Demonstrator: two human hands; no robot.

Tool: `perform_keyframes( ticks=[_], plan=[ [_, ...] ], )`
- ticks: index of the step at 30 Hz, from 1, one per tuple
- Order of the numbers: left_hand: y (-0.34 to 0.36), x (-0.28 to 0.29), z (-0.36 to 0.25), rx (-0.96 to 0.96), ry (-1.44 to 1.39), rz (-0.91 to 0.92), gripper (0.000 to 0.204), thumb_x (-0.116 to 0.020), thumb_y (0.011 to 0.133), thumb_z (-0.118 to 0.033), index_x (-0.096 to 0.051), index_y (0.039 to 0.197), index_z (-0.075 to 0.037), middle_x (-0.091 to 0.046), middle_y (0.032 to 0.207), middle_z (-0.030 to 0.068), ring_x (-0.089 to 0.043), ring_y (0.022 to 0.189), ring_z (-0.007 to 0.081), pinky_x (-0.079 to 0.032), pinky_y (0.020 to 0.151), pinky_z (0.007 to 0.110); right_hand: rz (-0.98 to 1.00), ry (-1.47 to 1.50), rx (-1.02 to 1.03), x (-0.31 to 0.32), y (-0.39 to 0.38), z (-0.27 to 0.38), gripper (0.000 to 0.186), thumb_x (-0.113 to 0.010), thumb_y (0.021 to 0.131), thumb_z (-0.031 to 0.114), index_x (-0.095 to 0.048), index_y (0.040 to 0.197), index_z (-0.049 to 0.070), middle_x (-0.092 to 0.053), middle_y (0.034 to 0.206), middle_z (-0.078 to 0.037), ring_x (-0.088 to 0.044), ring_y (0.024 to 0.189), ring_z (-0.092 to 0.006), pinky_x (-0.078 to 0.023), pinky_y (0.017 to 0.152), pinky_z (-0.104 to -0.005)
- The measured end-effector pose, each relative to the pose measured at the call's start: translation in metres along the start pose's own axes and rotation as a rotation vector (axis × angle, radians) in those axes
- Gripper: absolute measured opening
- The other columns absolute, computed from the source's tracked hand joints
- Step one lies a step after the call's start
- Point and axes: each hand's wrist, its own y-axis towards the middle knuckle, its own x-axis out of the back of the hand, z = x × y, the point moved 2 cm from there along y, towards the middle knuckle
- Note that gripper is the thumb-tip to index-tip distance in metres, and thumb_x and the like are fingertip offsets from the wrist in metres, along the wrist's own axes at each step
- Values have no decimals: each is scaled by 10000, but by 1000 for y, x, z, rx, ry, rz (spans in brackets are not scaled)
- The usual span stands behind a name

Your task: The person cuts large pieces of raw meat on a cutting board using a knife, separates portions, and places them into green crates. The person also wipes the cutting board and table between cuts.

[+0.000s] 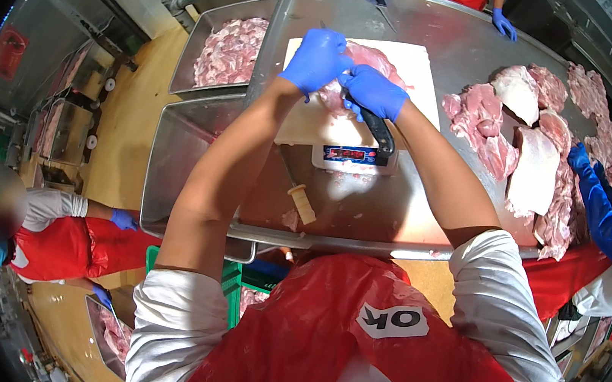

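Note:
My left hand (pixel 317 59), in a blue glove, presses down on a pink piece of raw meat (pixel 372 58) lying on a white cutting board (pixel 420 71). My right hand (pixel 373 92), also gloved in blue, grips a black-handled knife (pixel 381 135) right against the meat. The blade is hidden under my hands. The board rests on a steel table (pixel 455 34), with a small scale (pixel 354 156) and its lit display at the board's near edge.
A wooden-handled sharpening steel (pixel 298 194) lies on the table. Several cuts of raw meat (pixel 534 135) are piled at right; a steel tray of meat (pixel 227 51) stands at left. Other people in red aprons work opposite, left and right.

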Motion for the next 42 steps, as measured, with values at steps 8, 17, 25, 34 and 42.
perform_keyframes(
  ticks=[8, 17, 25, 34, 42],
  plan=[
    [-19, 6, -3, 85, -22, -53, 229, -657, 695, -130, -505, 625, 26, -442, 556, 135, -394, 523, 183, -411, 526, 338, -41, -294, 22, -20, -41, -9, 351, -430, 950, 262, -558, 824, -39, -624, 661, -190, -634, 586, -288, -509, 642, -422],
    [-11, 43, 15, 109, -253, -348, 194, -677, 729, -90, -534, 630, -5, -487, 572, 32, -441, 565, 89, -420, 526, 279, 281, -153, -207, 2, -100, -6, 294, -505, 985, 302, -525, 880, 28, -531, 628, -54, -512, 457, -130, -439, 435, -288],
    [-101, 2, -19, 339, -385, -316, 309, -669, 864, -144, -536, 1110, -14, -579, 862, 59, -565, 721, 140, -490, 635, 291, -363, -38, 33, 32, -97, -23, 238, -483, 995, 265, -513, 975, 29, -560, 651, -63, -531, 489, -122, -451, 456, -277],
    [-88, -47, 27, 868, -810, 45, 324, -674, 860, -177, -612, 1123, 2, -639, 799, 29, -610, 692, 111, -503, 608, 275, -192, 150, 88, 11, -61, -53, 198, -435, 970, 170, -476, 1024, -16, -584, 674, -103, -589, 556, -166, -486, 519, -318],
    [-16, 2, 16, 440, -198, -144, 150, -692, 738, -122, -652, 732, 23, -619, 663, 42, -572, 604, 105, -464, 548, 266, -90, 247, 41, 36, 1, -4, 147, -443, 946, 148, -496, 962, 11, -570, 661, -78, -548, 500, -139, -489, 463, -293]
  ],
)
